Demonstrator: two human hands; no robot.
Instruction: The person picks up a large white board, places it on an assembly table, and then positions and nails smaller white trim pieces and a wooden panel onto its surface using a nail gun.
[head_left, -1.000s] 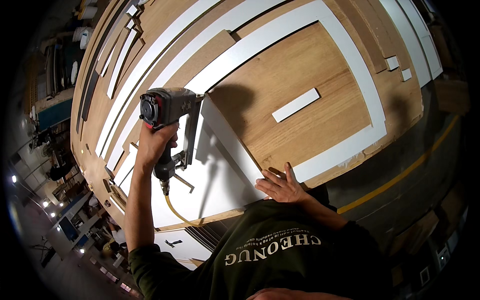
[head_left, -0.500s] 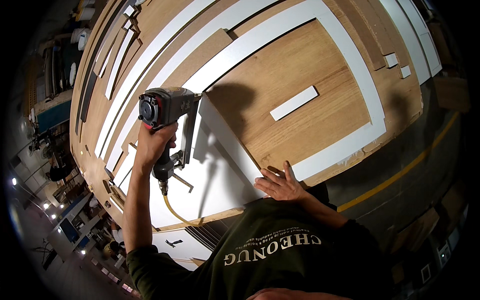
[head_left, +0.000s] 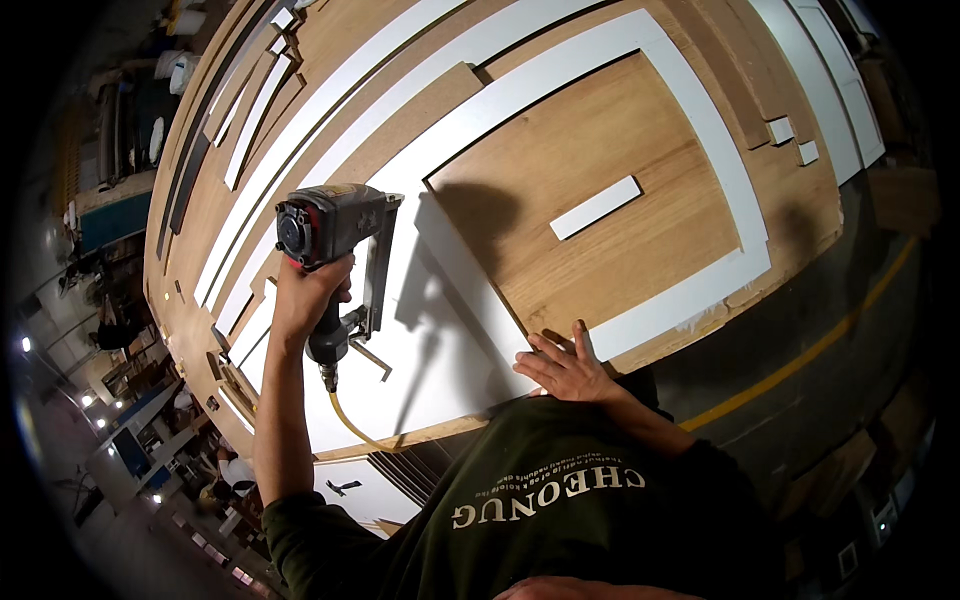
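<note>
My left hand (head_left: 305,302) is wrapped round the grip of a grey and black air nail gun (head_left: 345,222), with its nose over the white boards. A yellow air hose (head_left: 345,422) runs from the bottom of the grip. Spread out flat, my right hand (head_left: 572,372) rests at the near corner where a white panel (head_left: 450,365) meets a white frame (head_left: 720,150). The frame and panel surround a rectangle of bare wood-coloured board. A short white strip (head_left: 597,208) lies inside that rectangle. Whether the gun's nose touches the board is unclear.
Long white and brown strips (head_left: 330,130) lie across the far left of the wooden worktable (head_left: 805,215). Small white-faced blocks (head_left: 781,131) sit at the right. White door-like panels (head_left: 815,80) stand beyond. A yellow line (head_left: 800,355) crosses the floor at right.
The nail gun's nose has drawn back slightly to the left from the corner of the wood rectangle. My right hand stays on the panel corner. The whole view has shifted a little.
</note>
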